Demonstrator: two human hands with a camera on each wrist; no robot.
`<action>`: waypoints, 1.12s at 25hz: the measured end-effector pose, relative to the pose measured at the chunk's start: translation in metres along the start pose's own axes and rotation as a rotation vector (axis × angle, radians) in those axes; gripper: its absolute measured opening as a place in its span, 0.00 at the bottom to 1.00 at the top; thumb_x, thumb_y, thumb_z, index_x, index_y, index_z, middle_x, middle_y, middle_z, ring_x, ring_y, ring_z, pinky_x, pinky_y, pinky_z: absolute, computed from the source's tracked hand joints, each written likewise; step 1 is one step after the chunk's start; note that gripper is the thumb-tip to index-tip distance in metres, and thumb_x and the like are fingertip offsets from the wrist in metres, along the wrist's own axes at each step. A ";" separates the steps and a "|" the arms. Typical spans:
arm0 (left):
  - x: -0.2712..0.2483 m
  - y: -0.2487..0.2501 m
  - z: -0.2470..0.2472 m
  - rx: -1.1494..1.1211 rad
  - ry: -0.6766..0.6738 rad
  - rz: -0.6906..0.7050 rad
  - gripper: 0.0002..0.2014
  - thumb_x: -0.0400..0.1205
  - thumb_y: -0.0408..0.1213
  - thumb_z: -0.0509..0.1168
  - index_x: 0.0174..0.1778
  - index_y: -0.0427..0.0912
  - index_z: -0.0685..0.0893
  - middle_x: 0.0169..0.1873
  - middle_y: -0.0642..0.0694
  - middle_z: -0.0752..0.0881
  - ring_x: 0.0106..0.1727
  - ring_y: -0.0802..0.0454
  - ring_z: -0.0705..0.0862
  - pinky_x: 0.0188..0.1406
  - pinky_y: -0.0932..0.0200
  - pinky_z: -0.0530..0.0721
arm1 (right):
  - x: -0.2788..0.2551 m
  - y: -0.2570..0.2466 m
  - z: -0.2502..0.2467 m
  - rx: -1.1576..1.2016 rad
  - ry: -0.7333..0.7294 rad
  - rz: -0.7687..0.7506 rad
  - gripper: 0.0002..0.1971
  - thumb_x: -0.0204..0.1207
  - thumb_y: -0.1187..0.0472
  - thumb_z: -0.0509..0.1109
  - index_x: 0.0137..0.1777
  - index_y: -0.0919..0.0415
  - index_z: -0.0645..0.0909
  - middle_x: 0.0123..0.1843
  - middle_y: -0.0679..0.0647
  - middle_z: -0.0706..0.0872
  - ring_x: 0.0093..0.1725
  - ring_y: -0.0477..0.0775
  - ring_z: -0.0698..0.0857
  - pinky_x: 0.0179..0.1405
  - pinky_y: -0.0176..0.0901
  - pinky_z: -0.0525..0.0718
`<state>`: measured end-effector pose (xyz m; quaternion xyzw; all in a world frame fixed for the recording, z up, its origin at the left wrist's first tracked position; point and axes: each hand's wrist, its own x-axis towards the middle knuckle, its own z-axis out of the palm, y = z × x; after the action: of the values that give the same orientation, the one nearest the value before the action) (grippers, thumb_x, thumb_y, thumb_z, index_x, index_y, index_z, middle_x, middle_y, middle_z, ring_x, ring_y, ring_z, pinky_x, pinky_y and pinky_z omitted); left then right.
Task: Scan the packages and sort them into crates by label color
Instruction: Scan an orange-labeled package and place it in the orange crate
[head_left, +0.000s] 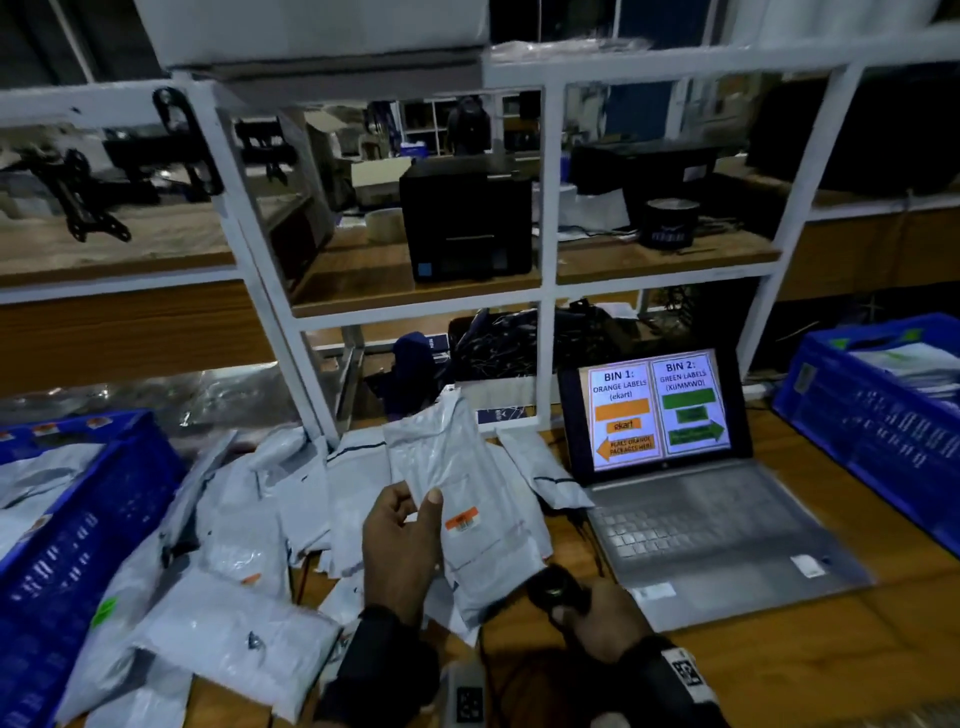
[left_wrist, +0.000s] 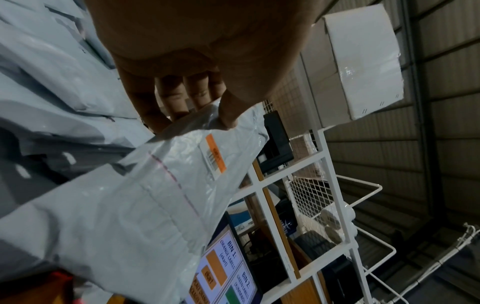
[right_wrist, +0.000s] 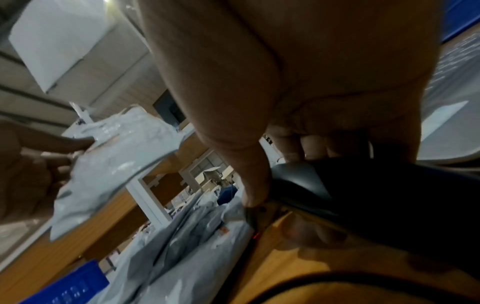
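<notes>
Writing is being displayed on the screen of the open laptop (head_left: 657, 410), which is split into two panels. "BIN 1: ORANGE LABELS (ekart)" is being shown on the left panel above an orange bar, an "ekart" tag and a left-pointing arrow; "BIN 2: GREEN LABELS" is being shown on the right panel above green bars and a right-pointing arrow, with a bracketed word too blurred to be read with certainty. In the left wrist view, the orange label (left_wrist: 215, 153) on the held grey package (left_wrist: 145, 197) is being seen with a barcode and small print that cannot be made out.

The package is being held up above the wooden table (head_left: 831, 649) by the left hand (head_left: 400, 545), pinched at its edge between the thumb on the labelled face and the curled fingers (left_wrist: 179, 96) behind. A black scanner (head_left: 558, 587) is being gripped by the right hand (head_left: 605, 618), the fingers wrapped round its body, with its head just below the package's lower end.

A heap of grey packages (head_left: 234, 545) is being left spread over the table beneath and to the left. A blue crate (head_left: 78, 519) holding packages is being kept at the left, and a second blue crate (head_left: 872, 426) at the right beyond the laptop.
</notes>
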<state>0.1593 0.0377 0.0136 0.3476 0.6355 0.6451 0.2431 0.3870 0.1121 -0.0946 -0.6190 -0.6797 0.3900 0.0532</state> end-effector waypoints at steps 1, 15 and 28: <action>-0.004 0.001 0.005 0.011 -0.010 0.003 0.11 0.89 0.36 0.70 0.40 0.45 0.81 0.27 0.62 0.85 0.31 0.63 0.82 0.31 0.68 0.80 | -0.002 0.001 -0.007 0.040 0.010 -0.014 0.13 0.75 0.45 0.77 0.53 0.50 0.85 0.56 0.53 0.92 0.56 0.55 0.89 0.55 0.45 0.85; -0.015 -0.006 0.025 0.090 0.034 -0.007 0.14 0.89 0.36 0.70 0.43 0.32 0.75 0.30 0.46 0.76 0.27 0.64 0.77 0.27 0.70 0.76 | -0.065 -0.036 -0.059 0.753 0.085 -0.098 0.18 0.84 0.50 0.73 0.45 0.66 0.79 0.35 0.66 0.91 0.29 0.59 0.85 0.31 0.49 0.82; -0.018 -0.015 0.019 0.094 0.107 -0.055 0.18 0.83 0.54 0.71 0.42 0.45 0.75 0.37 0.27 0.81 0.36 0.31 0.85 0.44 0.28 0.88 | -0.068 -0.060 -0.038 0.733 -0.117 -0.217 0.23 0.84 0.53 0.73 0.52 0.78 0.78 0.36 0.68 0.92 0.33 0.64 0.86 0.35 0.50 0.84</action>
<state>0.1827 0.0375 -0.0051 0.3061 0.6864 0.6254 0.2097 0.3760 0.0744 -0.0047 -0.4602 -0.5586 0.6337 0.2731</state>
